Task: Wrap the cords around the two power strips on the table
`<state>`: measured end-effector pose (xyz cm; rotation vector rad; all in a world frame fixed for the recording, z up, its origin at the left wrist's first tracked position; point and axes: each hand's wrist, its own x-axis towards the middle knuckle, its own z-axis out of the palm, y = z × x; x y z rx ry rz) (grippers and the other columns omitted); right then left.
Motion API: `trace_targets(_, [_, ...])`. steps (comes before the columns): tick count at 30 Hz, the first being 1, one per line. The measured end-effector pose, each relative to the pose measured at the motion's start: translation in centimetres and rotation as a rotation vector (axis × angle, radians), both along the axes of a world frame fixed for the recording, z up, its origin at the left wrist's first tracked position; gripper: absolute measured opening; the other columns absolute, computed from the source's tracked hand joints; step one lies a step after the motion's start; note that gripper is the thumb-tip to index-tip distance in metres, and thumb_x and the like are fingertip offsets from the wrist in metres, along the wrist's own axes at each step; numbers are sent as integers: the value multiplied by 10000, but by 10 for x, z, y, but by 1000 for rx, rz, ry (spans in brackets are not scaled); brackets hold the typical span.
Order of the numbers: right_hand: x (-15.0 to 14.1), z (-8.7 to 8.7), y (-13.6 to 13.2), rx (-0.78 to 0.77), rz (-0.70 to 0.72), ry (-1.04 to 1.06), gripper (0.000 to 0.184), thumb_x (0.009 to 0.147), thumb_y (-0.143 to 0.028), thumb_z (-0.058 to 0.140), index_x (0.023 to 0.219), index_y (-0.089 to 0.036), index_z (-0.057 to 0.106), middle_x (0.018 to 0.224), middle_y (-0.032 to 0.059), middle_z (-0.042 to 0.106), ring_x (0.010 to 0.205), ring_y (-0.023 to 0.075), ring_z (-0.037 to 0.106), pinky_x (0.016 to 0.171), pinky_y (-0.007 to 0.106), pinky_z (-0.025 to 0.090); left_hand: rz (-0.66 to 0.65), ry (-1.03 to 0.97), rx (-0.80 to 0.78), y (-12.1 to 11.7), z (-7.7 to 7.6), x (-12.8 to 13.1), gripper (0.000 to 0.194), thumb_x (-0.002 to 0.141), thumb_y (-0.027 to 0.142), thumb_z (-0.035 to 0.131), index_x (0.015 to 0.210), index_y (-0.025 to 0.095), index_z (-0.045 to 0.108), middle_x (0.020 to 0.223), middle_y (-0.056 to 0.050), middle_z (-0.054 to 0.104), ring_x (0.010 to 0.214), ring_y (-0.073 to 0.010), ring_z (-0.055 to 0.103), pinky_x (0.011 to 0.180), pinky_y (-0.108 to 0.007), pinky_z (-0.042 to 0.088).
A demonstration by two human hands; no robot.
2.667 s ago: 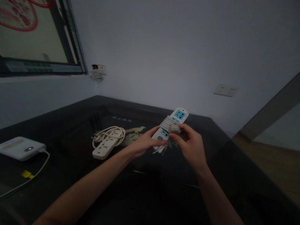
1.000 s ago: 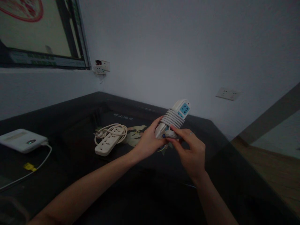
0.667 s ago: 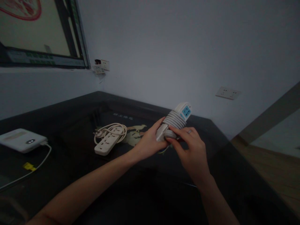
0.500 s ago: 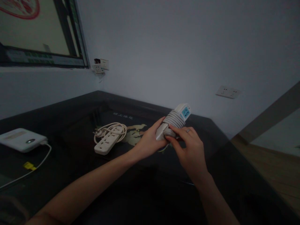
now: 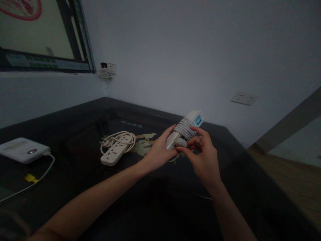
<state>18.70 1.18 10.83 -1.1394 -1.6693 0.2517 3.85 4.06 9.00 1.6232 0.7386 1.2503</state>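
A white power strip (image 5: 197,115) with a blue socket face is held up over the black table, tilted with its socket end toward the wall. Its grey cord (image 5: 184,127) is wound round the middle in several turns. My left hand (image 5: 162,147) is closed round the lower end of the strip. At the cord's rounded grey end part (image 5: 181,143), which could be a plug or a bunched loop, sits the thumb of my right hand (image 5: 203,152). The right index finger rests on the wound turns, and its other fingers curl behind, partly hidden.
A second white power strip (image 5: 115,152) lies left of my hands with its cord looped over it. Farther left is a white box-shaped device (image 5: 23,150) with a cable and yellow tag (image 5: 31,178). Wall sockets (image 5: 243,98) are behind the black table (image 5: 150,207).
My right index finger has lifted from the cord's end part up to the wound turns, opening the grip a little. The thumb stays low. My left hand and the strip have barely moved.
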Motion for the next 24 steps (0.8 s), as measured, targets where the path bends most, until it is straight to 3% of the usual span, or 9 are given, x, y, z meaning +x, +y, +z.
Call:
trace_targets(9, [-2,-1,-1,182,-116,-145,340,778,-249,670,1101,-206,571,736,-20,558,618,133,529,620,292,484,-13,-34,35,-1,-3,2,744,725,152,645,1399,134,329,1379,-164,484,1205,-267,509,1052,-435,363])
trace_targets(24, [1,0,-1,284,-66,-276,274,814,-211,658,1083,-211,609,838,23,647,720,175,569,671,334,491,12,-23,54,-2,0,1,784,700,129,640,1419,134,326,1380,-167,480,1177,-274,522,1024,-431,390])
